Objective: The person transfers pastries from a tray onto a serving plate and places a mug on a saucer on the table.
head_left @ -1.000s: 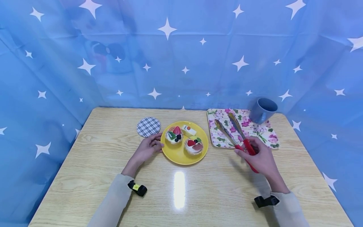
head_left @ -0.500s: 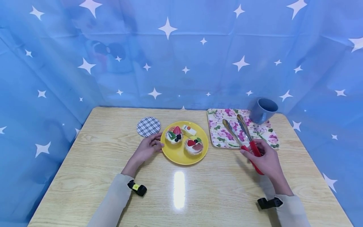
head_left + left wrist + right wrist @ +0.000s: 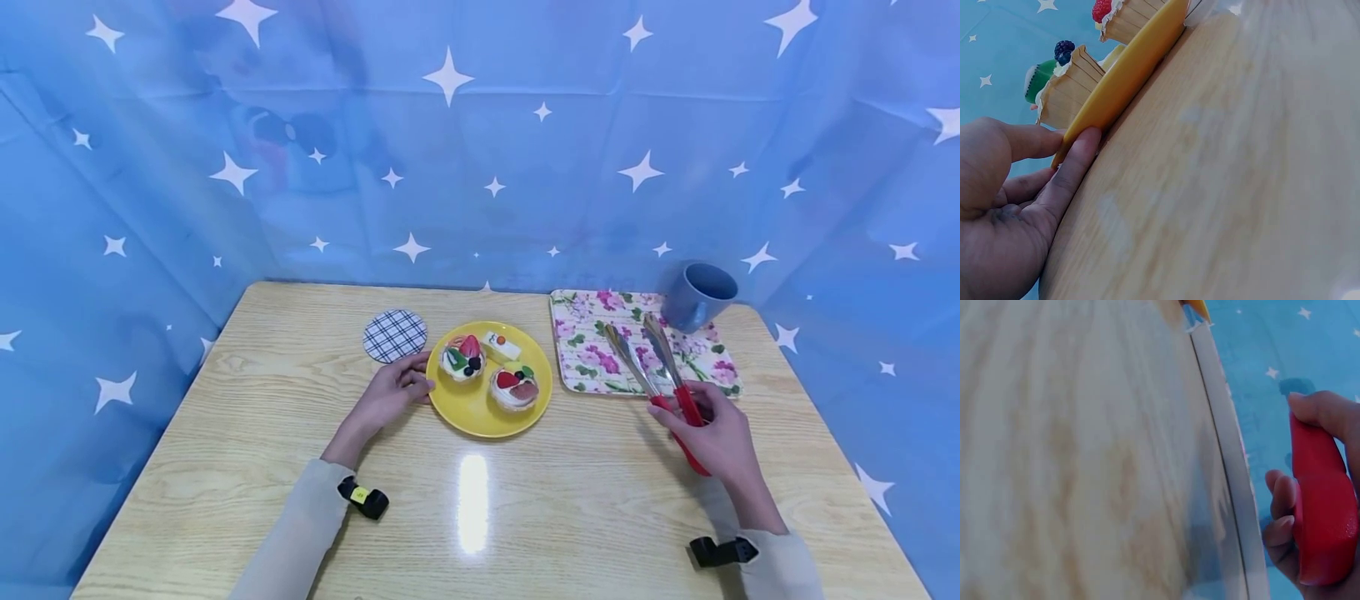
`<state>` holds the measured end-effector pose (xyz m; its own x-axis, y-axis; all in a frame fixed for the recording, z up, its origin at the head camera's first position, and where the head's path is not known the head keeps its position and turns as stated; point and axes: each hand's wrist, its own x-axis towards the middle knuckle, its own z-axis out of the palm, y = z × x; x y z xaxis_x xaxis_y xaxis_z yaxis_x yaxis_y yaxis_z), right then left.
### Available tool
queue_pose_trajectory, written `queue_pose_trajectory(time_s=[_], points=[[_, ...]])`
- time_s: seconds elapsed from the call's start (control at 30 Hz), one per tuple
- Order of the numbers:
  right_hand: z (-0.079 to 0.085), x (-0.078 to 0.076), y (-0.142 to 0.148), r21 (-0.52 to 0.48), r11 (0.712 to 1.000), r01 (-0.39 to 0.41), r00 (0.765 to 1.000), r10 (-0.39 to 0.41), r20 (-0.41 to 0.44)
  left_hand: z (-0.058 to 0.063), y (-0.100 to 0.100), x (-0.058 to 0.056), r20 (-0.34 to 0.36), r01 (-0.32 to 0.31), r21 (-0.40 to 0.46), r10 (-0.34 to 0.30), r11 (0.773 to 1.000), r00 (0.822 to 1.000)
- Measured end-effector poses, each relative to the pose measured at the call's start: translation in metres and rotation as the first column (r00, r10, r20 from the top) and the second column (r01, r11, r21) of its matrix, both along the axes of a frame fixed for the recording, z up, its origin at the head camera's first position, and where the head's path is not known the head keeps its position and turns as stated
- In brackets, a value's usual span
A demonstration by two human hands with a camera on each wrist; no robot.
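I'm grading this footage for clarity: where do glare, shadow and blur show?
Head view: a bright glare strip on the table before the yellow plate, a soft shadow beside the right hand; left wrist view: table smeared toward the right, a bright spot bottom right; right wrist view: dim, table blurred, red tong handle clearer.

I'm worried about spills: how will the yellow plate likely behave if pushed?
The yellow plate is probably stiff: it looks unbent where the left hand pinches it. It would likely slide easily, since the table looks smooth and glossy. The fruit tarts could shift, as nothing visible holds them.
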<state>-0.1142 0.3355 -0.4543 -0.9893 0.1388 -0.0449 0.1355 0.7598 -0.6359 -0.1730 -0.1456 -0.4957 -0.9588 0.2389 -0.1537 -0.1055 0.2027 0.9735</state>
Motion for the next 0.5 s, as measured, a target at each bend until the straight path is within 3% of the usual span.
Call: queue_pose_trajectory(time_s=[0.5], points=[[-0.008, 0.012, 0.009, 0.033, 0.996, 0.082, 0.996, -0.083, 0.041, -0.004, -0.002, -0.001, -0.008, -0.004, -0.016, 0.004, 1.0, 1.0]])
